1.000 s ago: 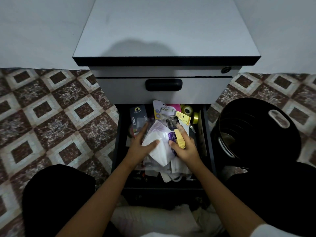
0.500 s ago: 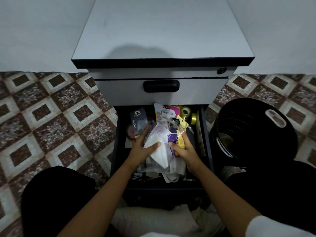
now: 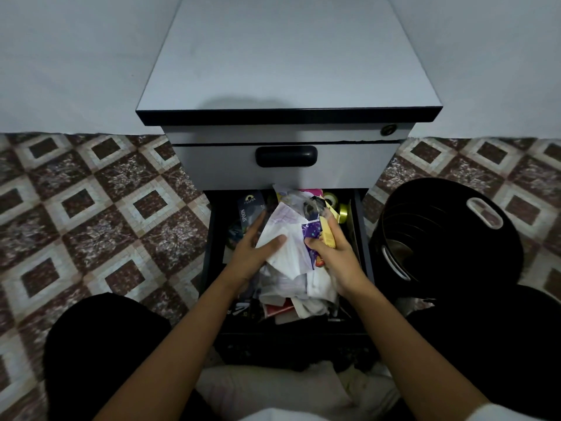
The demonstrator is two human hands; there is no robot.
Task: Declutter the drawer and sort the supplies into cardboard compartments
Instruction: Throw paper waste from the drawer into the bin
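The open dark drawer (image 3: 214, 238) of a grey cabinet is crammed with supplies. My left hand (image 3: 250, 253) grips a bundle of white papers (image 3: 285, 238) from the left, thumb on top. My right hand (image 3: 337, 253) holds the same bundle from the right, fingers curled round a yellow packet (image 3: 328, 235) and a purple packet (image 3: 311, 230). More crumpled white paper (image 3: 306, 287) lies under the bundle. A dark spoon pack (image 3: 249, 208) stands at the drawer's back left. Rolls of yellow tape (image 3: 335, 205) sit at its back right.
A black plastic basket (image 3: 449, 235) with white handle slots stands on the patterned tile floor right of the drawer. The closed upper drawer with its black handle (image 3: 286, 156) is just above the open one. My dark-clothed knees flank the drawer front.
Both hands have lifted the paper bundle slightly and drawn it together. The camera has shifted a little; the hands keep their grip.
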